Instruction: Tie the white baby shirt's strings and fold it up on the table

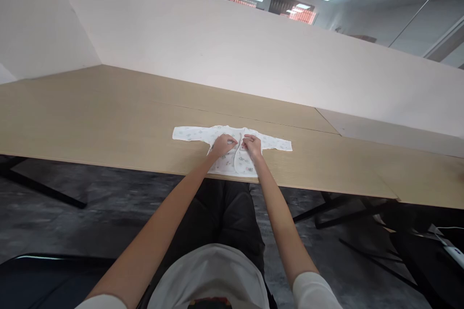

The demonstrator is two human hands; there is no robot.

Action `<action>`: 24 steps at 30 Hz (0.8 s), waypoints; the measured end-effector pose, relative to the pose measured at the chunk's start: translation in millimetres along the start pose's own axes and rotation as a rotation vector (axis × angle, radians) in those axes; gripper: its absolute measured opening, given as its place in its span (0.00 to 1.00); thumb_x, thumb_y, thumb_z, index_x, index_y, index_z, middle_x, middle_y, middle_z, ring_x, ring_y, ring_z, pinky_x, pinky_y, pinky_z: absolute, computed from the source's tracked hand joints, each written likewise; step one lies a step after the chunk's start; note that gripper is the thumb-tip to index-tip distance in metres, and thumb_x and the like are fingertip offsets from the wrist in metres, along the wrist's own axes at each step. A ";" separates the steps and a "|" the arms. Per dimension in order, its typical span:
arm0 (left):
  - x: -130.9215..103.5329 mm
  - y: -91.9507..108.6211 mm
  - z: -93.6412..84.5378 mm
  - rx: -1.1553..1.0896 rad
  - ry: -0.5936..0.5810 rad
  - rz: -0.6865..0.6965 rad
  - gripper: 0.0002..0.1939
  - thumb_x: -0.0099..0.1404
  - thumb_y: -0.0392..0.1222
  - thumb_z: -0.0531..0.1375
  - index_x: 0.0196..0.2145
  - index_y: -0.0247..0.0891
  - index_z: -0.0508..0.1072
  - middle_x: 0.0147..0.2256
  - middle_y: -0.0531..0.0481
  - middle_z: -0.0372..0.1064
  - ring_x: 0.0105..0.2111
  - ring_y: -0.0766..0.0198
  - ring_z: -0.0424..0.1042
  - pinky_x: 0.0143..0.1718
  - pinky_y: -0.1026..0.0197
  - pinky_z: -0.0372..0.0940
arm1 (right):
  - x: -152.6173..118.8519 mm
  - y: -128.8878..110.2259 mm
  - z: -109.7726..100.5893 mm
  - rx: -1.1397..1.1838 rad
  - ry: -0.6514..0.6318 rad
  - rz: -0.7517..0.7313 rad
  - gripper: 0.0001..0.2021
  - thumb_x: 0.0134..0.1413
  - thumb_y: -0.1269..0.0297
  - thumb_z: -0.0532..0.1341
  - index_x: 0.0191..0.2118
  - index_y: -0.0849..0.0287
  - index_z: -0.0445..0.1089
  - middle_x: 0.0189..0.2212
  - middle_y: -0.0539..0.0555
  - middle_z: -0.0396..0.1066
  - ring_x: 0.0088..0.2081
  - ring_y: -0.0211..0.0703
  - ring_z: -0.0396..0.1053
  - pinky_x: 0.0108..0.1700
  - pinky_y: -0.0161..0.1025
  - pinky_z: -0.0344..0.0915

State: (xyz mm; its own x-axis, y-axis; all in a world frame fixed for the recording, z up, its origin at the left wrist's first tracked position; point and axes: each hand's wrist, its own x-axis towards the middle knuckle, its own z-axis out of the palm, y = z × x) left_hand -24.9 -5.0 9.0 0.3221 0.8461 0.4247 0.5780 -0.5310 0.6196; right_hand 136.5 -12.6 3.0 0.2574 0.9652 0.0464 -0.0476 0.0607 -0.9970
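Evidently, the small white printed long-sleeved cloth top [232, 160] lies flat on the tan wood-look tabletop [119, 116], directly beneath the fingers, its sleeve span running left to right. Its front opening passes between the left hand [223, 145] and right hand [253, 146], about equally near both. Each hand's fingers are curled, fingertips close to the thumb; whether either grips fabric cannot be determined.
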 end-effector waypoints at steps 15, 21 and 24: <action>-31.3 22.8 -18.5 0.218 -0.195 0.134 0.10 0.60 0.44 0.58 0.27 0.39 0.76 0.24 0.49 0.71 0.28 0.60 0.69 0.40 0.57 0.61 | -6.3 -5.7 5.4 -0.164 -0.010 -0.044 0.13 0.39 0.68 0.58 0.36 0.60 0.68 0.17 0.44 0.67 0.17 0.35 0.64 0.22 0.31 0.63; -31.1 8.7 -12.7 -0.011 -0.222 0.060 0.11 0.59 0.47 0.59 0.31 0.37 0.78 0.28 0.49 0.74 0.28 0.62 0.70 0.34 0.61 0.61 | -9.6 -8.3 3.0 -0.243 -0.093 -0.090 0.12 0.41 0.65 0.59 0.35 0.60 0.69 0.14 0.43 0.63 0.17 0.35 0.61 0.23 0.32 0.60; -31.0 6.2 -11.6 -0.026 -0.210 0.064 0.12 0.60 0.47 0.58 0.29 0.37 0.78 0.27 0.50 0.74 0.28 0.63 0.68 0.33 0.62 0.60 | -19.4 -11.8 -1.5 -0.306 -0.205 -0.090 0.11 0.42 0.65 0.60 0.35 0.60 0.70 0.13 0.42 0.61 0.16 0.34 0.58 0.22 0.31 0.57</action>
State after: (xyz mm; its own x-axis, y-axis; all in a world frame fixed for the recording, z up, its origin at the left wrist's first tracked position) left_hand -40.0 -35.0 7.4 0.5084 0.7999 0.3188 0.5325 -0.5830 0.6137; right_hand 133.5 -32.4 13.8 0.0471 0.9923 0.1149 0.2650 0.0985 -0.9592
